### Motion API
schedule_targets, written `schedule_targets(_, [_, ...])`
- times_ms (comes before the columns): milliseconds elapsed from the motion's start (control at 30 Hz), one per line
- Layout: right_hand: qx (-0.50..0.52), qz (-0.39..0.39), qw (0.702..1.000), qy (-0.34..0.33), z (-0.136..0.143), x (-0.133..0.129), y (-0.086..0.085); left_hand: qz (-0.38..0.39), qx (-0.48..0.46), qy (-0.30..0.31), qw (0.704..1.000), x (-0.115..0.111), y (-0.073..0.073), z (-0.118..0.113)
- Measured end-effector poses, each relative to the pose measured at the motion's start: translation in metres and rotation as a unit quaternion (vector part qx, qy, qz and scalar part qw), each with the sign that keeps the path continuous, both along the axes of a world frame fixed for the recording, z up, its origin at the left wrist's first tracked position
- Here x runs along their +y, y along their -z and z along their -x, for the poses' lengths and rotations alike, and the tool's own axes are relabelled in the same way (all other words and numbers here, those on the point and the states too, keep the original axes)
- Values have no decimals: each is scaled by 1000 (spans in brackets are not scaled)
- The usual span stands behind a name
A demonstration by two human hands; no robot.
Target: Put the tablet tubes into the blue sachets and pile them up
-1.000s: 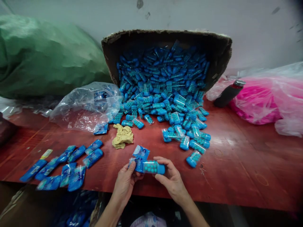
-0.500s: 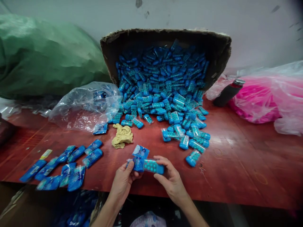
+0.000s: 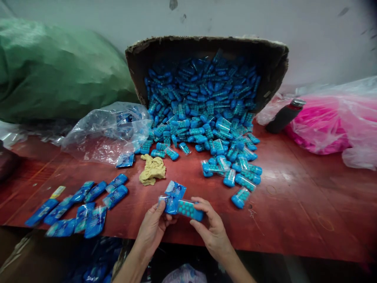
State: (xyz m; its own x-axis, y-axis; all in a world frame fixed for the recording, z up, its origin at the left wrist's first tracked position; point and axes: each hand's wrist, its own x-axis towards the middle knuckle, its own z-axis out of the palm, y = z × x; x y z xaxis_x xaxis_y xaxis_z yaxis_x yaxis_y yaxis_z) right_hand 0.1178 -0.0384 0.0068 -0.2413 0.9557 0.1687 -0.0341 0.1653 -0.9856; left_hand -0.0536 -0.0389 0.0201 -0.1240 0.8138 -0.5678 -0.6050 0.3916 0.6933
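Between thumb and fingers, my left hand (image 3: 155,223) pinches a blue printed sleeve (image 3: 171,205). My right hand (image 3: 213,228) holds the blue-capped end of a clear container with teal beads (image 3: 188,209), whose other end meets the sleeve. How far the container sits inside the sleeve cannot be made out. Just behind them, another blue printed piece (image 3: 176,189) lies on the table. A crumpled yellow lump (image 3: 152,169) rests behind that. To the left lie several blue wrapped packs (image 3: 95,222).
A tipped carton (image 3: 279,67) spills many blue containers (image 3: 203,106) onto the red table (image 3: 294,204). A clear bag (image 3: 88,133) and a green sack (image 3: 59,70) are at left. A dark bottle (image 3: 284,117) and pink-filled bag (image 3: 321,125) stand at right.
The container in my right hand has tilted slightly, its capped end lower, and more of its beaded face shows. My left hand still pinches the sleeve.
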Motion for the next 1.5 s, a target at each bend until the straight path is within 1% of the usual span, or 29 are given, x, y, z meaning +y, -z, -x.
schedule_targets(100, [6, 9, 1000, 1, 4, 1, 1, -3, 23, -7, 1000, 0, 1, -3])
schedule_targets(200, [50, 71, 996, 9, 13, -1, 8, -15, 67, -32, 997, 0, 3, -6])
schedule_targets(267, [55, 88, 994, 23, 18, -2, 15, -9, 66, -40, 997, 1, 4, -8])
schedule_targets(300, [41, 76, 996, 34, 20, -3, 18, -2, 51, -36, 998, 1, 4, -9])
schedule_targets(367, [-4, 15, 999, 50, 22, -4, 22, 16, 9, -18, 1000, 1, 6, -11])
schedule_targets(433, [-51, -49, 997, 38, 22, -6, 22, 31, -27, -6, 999, 2, 9, -12])
schedule_targets(500, [-74, -78, 994, 7, 23, -8, 20, 43, -45, -7, 998, 1, 11, -12])
schedule_targets(567, [-73, -72, 995, -16, 22, -9, 15, 50, -58, 3, 997, 1, 11, -11])
schedule_targets(600, [-62, -54, 996, -24, 22, -9, 13, 53, -62, 16, 997, 1, 10, -10])
schedule_targets(667, [-10, 13, 999, -29, 21, -8, 10, 54, -75, 49, 995, 2, 7, -7])
schedule_targets(733, [60, 85, 994, -31, 19, -5, 9, 51, -91, 72, 992, 3, 3, -6])
schedule_targets(767, [82, 101, 991, -29, 19, -4, 9, 49, -99, 74, 991, 3, 1, -7])
schedule_targets(800, [85, 98, 991, -26, 19, -3, 9, 50, -107, 71, 990, 4, 0, -8])
schedule_targets(833, [71, 77, 994, -19, 19, -3, 8, 52, -112, 63, 990, 5, -1, -10])
schedule_targets(900, [17, 12, 1000, 11, 20, -3, 7, 56, -111, 45, 991, 6, -3, -14])
schedule_targets(967, [-22, -39, 998, 34, 21, -6, 6, 45, -92, 33, 994, 7, -5, -16])
schedule_targets(1033, [-32, -54, 997, 34, 22, -7, 4, 25, -74, 46, 996, 8, -5, -14])
schedule_targets(1100, [-33, -35, 998, 27, 21, -7, 3, 14, -75, 79, 994, 8, -4, -10])
schedule_targets(1200, [-40, -3, 999, 14, 17, -2, -1, 17, -110, 122, 986, 7, 1, -3])
schedule_targets(1300, [-34, 1, 999, -30, 14, 3, -9, 24, -149, 126, 981, 4, 7, -2])
schedule_targets(1367, [-16, 5, 999, -45, 15, 2, -14, 24, -172, 117, 978, 2, 10, -2])
schedule_targets(1433, [-4, 20, 999, -48, 17, -1, -15, 26, -187, 111, 976, -1, 11, -2])
schedule_targets(1500, [9, 51, 997, -52, 19, -5, -12, 35, -194, 112, 974, -3, 11, -1])
